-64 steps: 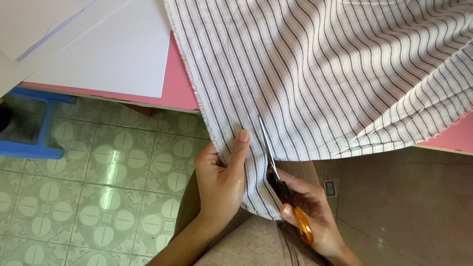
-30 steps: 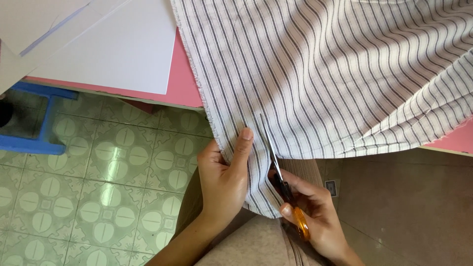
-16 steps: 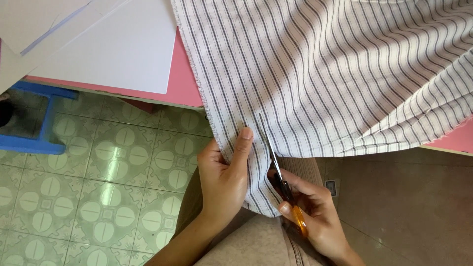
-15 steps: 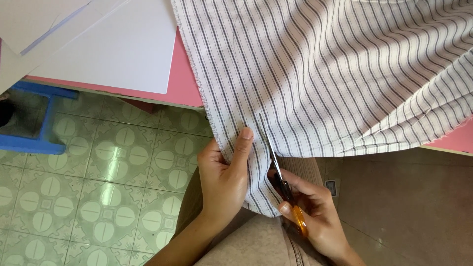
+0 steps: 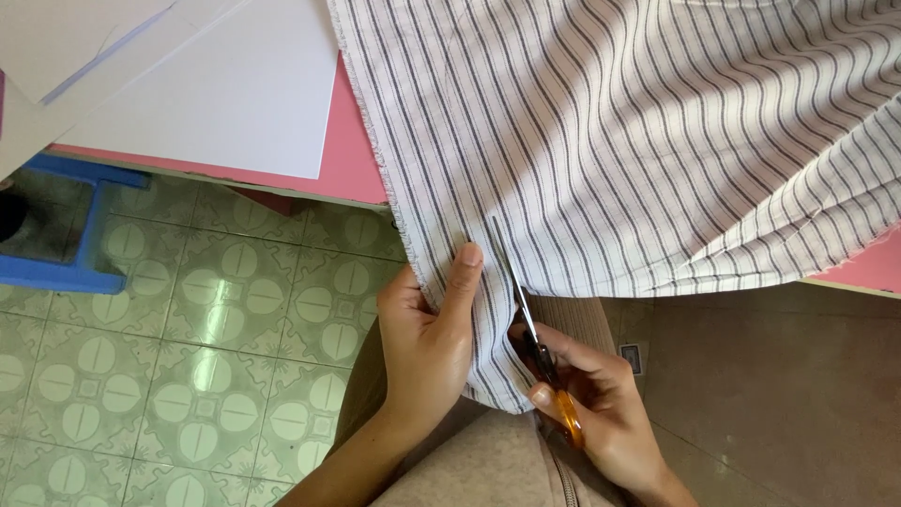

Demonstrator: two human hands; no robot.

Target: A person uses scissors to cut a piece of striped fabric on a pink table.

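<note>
A white cloth with thin dark stripes (image 5: 638,141) spreads over a pink table (image 5: 349,160) and hangs off its near edge. My left hand (image 5: 427,338) pinches the hanging strip of cloth, thumb pressed flat on top. My right hand (image 5: 601,413) holds orange-handled scissors (image 5: 537,347). Their blades point up and away along a cut in the cloth, just right of my left thumb, and look nearly closed.
Large white paper sheets (image 5: 206,84) lie on the table's left part. Below the table is green patterned floor tile (image 5: 188,376) with a blue stool (image 5: 66,253) at the left. My lap in tan trousers (image 5: 488,469) is at the bottom.
The view shifted slightly right early on. In the last second the hands, scissors and cloth stay almost still; the blades sit a touch further up the cut.
</note>
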